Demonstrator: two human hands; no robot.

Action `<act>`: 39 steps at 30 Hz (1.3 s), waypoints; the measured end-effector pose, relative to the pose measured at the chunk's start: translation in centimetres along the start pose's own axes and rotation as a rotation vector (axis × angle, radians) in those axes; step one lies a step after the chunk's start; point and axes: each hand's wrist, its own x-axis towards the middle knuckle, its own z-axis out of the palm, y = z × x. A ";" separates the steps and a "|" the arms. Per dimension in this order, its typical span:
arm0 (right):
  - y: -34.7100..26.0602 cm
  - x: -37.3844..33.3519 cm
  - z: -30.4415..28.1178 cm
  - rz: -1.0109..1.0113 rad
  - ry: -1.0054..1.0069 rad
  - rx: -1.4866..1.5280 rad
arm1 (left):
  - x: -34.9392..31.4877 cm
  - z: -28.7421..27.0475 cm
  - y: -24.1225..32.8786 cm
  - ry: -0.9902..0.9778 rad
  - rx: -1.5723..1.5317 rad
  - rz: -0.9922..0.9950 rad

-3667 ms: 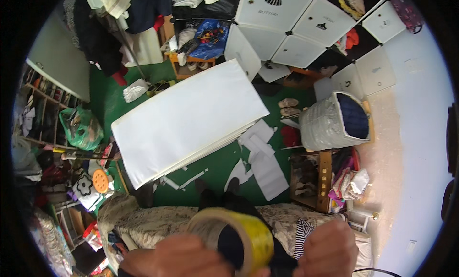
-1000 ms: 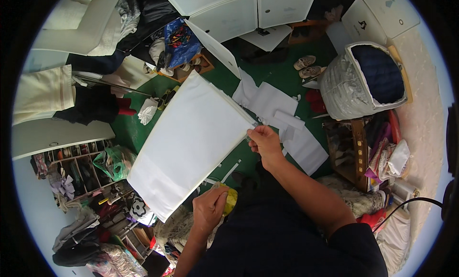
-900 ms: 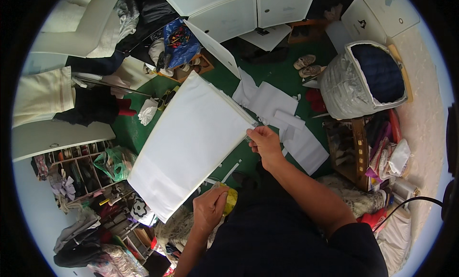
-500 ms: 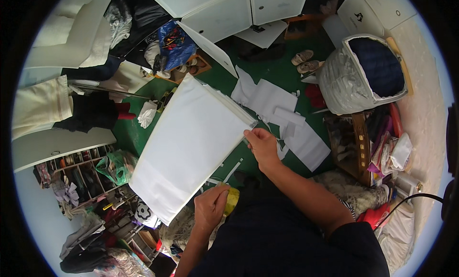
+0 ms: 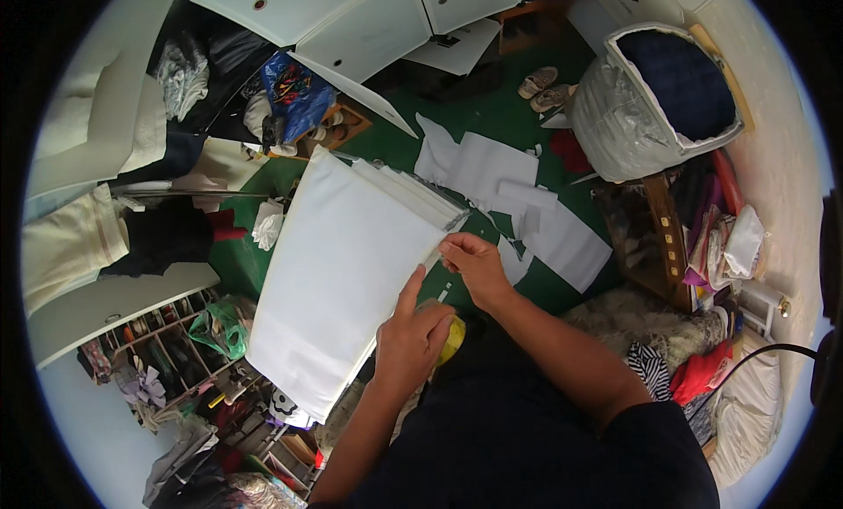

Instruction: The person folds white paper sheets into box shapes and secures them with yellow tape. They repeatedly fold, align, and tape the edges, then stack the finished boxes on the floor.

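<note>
A large white panel (image 5: 342, 272), folded or stacked in several layers, stands tilted in front of me. Its layers show at the far right edge. My right hand (image 5: 474, 267) is pinched at the panel's near right corner; whatever lies between its fingertips is too small to make out. Close by, my left hand (image 5: 413, 338) stretches its index finger along the panel's right edge. The other fingers of that hand curl round a yellow roll (image 5: 452, 340) that looks like tape, partly hidden behind the hand.
White sheets and scraps (image 5: 492, 171) lie on the green floor (image 5: 474, 114) beyond the panel. To the right stand a clear bag of dark cloth (image 5: 623, 122) and a wooden shoe rack (image 5: 654, 237). A filled shoe shelf (image 5: 162, 333) and a green bag (image 5: 221, 327) are at left.
My left hand has risen with the yellow roll toward my right hand, and its index finger now reaches out to the panel's edge. The right hand stays near the same corner.
</note>
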 end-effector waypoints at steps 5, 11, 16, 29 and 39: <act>0.1 0.1 -0.4 0.078 -0.010 0.047 | 2.3 1.0 -0.9 -0.062 0.010 0.012; 0.8 0.7 -0.1 0.025 0.014 0.076 | 3.8 1.8 -1.5 -0.106 0.127 0.026; 1.7 1.2 0.6 -0.002 0.071 0.076 | 3.2 2.7 -2.3 -0.151 0.288 0.039; 1.6 2.1 2.2 0.182 0.121 0.305 | 3.5 2.1 -3.3 -0.229 0.276 0.055; 0.8 2.6 3.1 0.230 0.132 0.482 | 3.9 1.9 -3.1 -0.246 0.334 0.041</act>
